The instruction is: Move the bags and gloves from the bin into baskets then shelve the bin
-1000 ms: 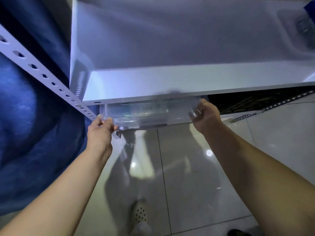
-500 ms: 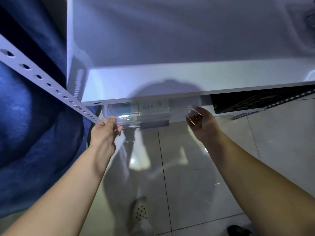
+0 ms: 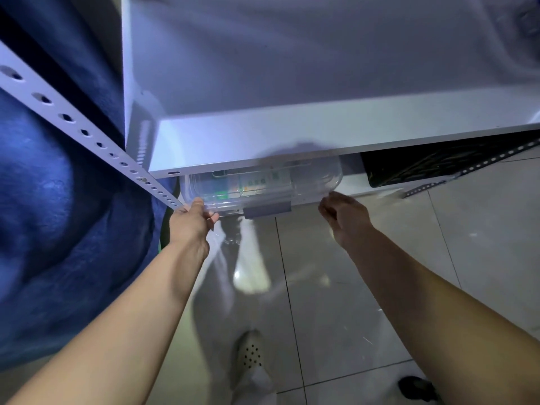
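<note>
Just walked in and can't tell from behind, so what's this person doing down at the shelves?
A person is sliding a clear plastic bin onto a low shelf, under the white shelf board. Most of the bin is already beneath the board. The left hand is at the bin's front left corner, fingers on the rim. The right hand is loosely curled just off the front right corner, apparently not touching.

My view is dim overall, with a cool bluish cast. Bright glare patches sit on the glossy floor tiles point(image 3: 365, 287), the strongest just below the clear bin point(image 3: 260, 187). A soft shadow falls across the front edge of the white shelf point(image 3: 292, 135). The blue cloth point(image 3: 58, 214) at left is smeared and out of focus. The perforated post point(image 3: 87, 133) runs steeply slanted by the wide lens. Both forearms go soft toward the lower corners.
</note>
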Action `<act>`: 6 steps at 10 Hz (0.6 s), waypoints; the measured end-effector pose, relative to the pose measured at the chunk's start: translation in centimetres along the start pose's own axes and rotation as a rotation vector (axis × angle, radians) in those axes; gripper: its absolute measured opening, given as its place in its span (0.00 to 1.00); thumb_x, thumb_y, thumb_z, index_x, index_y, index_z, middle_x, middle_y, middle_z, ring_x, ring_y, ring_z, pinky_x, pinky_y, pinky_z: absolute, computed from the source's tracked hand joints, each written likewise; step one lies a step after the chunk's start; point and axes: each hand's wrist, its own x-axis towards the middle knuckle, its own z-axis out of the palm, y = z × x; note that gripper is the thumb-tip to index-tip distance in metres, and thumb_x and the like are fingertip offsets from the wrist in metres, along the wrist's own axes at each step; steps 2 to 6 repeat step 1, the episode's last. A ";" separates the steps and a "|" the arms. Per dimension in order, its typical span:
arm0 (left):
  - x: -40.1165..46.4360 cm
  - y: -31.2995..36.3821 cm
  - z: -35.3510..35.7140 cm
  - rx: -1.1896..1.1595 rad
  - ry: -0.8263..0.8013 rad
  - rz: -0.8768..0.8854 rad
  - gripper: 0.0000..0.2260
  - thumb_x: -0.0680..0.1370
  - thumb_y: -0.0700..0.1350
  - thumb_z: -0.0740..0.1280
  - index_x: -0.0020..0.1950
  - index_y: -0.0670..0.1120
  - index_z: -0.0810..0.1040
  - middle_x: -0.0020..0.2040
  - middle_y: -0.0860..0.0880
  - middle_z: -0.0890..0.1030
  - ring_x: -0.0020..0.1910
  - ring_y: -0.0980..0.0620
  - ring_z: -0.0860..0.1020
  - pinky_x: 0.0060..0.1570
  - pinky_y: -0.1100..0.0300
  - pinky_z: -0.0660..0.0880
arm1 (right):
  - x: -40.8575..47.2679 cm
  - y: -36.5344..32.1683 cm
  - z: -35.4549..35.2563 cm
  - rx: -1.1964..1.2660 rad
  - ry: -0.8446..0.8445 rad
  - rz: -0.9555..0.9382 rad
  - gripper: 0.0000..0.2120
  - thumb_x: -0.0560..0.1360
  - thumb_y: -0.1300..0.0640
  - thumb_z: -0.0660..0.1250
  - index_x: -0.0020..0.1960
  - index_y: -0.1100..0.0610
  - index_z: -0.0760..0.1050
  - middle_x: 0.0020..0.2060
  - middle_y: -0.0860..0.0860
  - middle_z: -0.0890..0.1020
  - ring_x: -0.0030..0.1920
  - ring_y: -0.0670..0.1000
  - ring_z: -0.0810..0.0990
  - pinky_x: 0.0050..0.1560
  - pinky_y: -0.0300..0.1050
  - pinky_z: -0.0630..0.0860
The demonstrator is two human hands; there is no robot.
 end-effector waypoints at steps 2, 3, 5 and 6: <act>-1.8 -0.3 -0.3 0.026 -0.005 -0.066 0.07 0.79 0.44 0.63 0.50 0.40 0.73 0.38 0.45 0.75 0.33 0.53 0.74 0.28 0.66 0.78 | -2.2 1.0 -1.5 -0.182 -0.004 0.041 0.06 0.73 0.70 0.64 0.48 0.63 0.76 0.34 0.55 0.76 0.35 0.50 0.75 0.43 0.43 0.78; -1.8 -0.3 -0.3 0.026 -0.005 -0.066 0.07 0.79 0.44 0.63 0.50 0.40 0.73 0.38 0.45 0.75 0.33 0.53 0.74 0.28 0.66 0.78 | -2.2 1.0 -1.5 -0.182 -0.004 0.041 0.06 0.73 0.70 0.64 0.48 0.63 0.76 0.34 0.55 0.76 0.35 0.50 0.75 0.43 0.43 0.78; -1.8 -0.3 -0.3 0.026 -0.005 -0.066 0.07 0.79 0.44 0.63 0.50 0.40 0.73 0.38 0.45 0.75 0.33 0.53 0.74 0.28 0.66 0.78 | -2.2 1.0 -1.5 -0.182 -0.004 0.041 0.06 0.73 0.70 0.64 0.48 0.63 0.76 0.34 0.55 0.76 0.35 0.50 0.75 0.43 0.43 0.78; -1.8 -0.3 -0.3 0.026 -0.005 -0.066 0.07 0.79 0.44 0.63 0.50 0.40 0.73 0.38 0.45 0.75 0.33 0.53 0.74 0.28 0.66 0.78 | -2.2 1.0 -1.5 -0.182 -0.004 0.041 0.06 0.73 0.70 0.64 0.48 0.63 0.76 0.34 0.55 0.76 0.35 0.50 0.75 0.43 0.43 0.78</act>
